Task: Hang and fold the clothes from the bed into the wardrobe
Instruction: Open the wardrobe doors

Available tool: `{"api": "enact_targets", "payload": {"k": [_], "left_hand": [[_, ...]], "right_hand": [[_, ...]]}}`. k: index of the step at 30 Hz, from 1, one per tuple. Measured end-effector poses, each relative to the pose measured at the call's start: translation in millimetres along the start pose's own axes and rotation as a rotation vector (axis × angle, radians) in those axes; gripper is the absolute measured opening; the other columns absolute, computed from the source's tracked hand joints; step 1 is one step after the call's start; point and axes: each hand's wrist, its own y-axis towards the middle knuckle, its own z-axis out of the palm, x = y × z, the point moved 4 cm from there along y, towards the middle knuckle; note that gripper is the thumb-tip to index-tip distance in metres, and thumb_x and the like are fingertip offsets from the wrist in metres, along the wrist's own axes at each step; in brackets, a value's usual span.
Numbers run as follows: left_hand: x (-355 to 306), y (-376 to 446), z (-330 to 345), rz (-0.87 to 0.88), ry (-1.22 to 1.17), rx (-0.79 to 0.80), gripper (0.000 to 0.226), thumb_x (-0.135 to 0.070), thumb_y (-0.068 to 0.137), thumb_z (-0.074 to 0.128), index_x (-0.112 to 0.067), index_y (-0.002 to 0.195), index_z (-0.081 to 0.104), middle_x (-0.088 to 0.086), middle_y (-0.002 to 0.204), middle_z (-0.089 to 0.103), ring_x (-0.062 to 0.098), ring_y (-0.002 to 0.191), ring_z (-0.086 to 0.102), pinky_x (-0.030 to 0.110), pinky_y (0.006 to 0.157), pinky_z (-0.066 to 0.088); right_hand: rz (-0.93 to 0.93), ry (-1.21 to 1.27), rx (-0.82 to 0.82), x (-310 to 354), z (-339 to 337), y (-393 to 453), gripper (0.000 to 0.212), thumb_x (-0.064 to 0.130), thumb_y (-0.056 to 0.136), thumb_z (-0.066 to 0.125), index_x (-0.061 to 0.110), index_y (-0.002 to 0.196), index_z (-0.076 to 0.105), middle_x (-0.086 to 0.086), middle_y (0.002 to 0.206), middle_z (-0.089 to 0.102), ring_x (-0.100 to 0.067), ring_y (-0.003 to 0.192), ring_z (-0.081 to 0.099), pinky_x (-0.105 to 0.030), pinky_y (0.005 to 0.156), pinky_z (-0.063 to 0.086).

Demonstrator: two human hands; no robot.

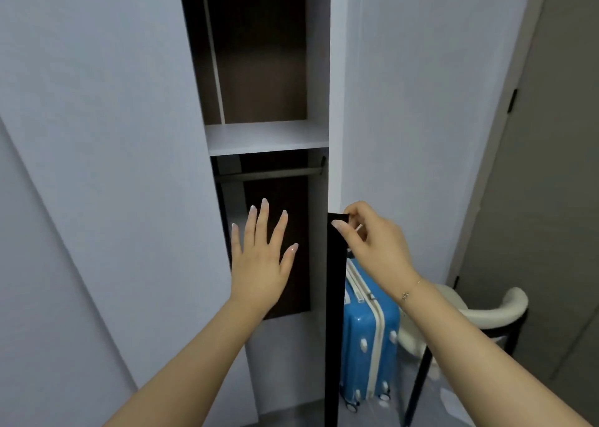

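Wardrobe (265, 138) shelf and rail bare

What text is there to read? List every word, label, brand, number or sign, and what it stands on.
None: no readable text anywhere in the view.
Blue suitcase: no brand or label shows.
Wardrobe shelf and hanging rail: plain, unmarked.
Black strip pinched by the right hand: no print visible.

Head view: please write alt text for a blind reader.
A right hand pinches the black door handle of an open wardrobe, left hand spread open before its bare rail. A blue suitcase stands beside.
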Motion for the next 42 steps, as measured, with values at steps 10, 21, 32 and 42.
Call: {"api": "enact_targets", "payload": {"k": [10,21,32,42], "left_hand": [[-65,-3,3,0.098,-0.035,0.044,0.062,-0.052,0.100,0.025,-0.027,0.156,0.015,0.008,0.164,-0.003,0.026,0.151,-0.007,0.053,0.121,0.004],[-61,6,6,0.100,-0.034,0.037,0.061,-0.051,0.100,0.027,-0.027,0.156,0.018,0.008,0.164,-0.001,0.026,0.151,-0.004,0.051,0.121,0.004],[18,33,8,0.083,-0.031,0.021,0.066,-0.040,0.100,0.041,-0.028,0.156,0.008,0.007,0.164,-0.007,0.026,0.151,-0.007,0.051,0.122,0.006],[123,97,1,0.018,0.033,-0.018,0.077,-0.037,0.097,0.050,-0.029,0.156,0.000,0.006,0.162,-0.019,0.028,0.150,-0.014,0.052,0.121,0.000]], "right_hand": [[0.207,-0.186,-0.134,-41,-72,-29,0.037,0.045,0.093,0.058,0.015,0.115,0.052,0.002,0.091,0.062,-0.020,0.074,0.061,-0.035,0.065,0.048],[0.359,-0.181,-0.317,-68,-87,-45,0.053,0.036,0.097,0.054,0.019,0.145,0.037,-0.003,0.137,0.051,-0.025,0.104,0.059,-0.038,0.079,0.050],[-0.211,-0.706,-0.148,11,26,-6,0.081,0.033,0.092,0.060,0.017,0.156,0.013,-0.012,0.163,0.010,-0.027,0.150,0.009,-0.050,0.120,0.018],[-0.264,-0.796,0.068,24,134,101,0.078,0.045,0.097,0.049,0.020,0.156,0.006,-0.005,0.164,0.003,-0.022,0.151,0.003,-0.049,0.121,0.012]]}}
